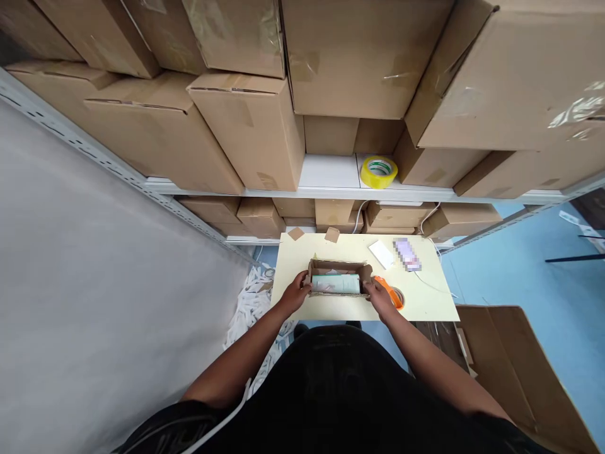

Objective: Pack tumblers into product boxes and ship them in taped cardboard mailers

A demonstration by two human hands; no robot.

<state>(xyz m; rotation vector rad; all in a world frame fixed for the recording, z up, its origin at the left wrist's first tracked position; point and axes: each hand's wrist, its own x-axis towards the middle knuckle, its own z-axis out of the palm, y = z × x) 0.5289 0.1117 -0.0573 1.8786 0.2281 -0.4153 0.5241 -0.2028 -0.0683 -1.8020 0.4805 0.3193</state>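
A small open cardboard box (338, 270) sits on a pale yellow table (331, 309), with a light green-white packet (336, 284) inside it. My left hand (297, 290) grips the box's left end, fingers curled on the flap. My right hand (379, 295) is closed on the box's right end. An orange tape dispenser (393, 294) lies just right of my right hand, partly hidden by it.
A white card (380, 253) and a blurred phone (407, 253) lie on the table's far right. Shelves stacked with cardboard cartons (250, 126) rise behind, with a yellow tape roll (379, 171) on one. White paper scraps (250, 309) litter the floor left; a flattened carton (510, 366) stands right.
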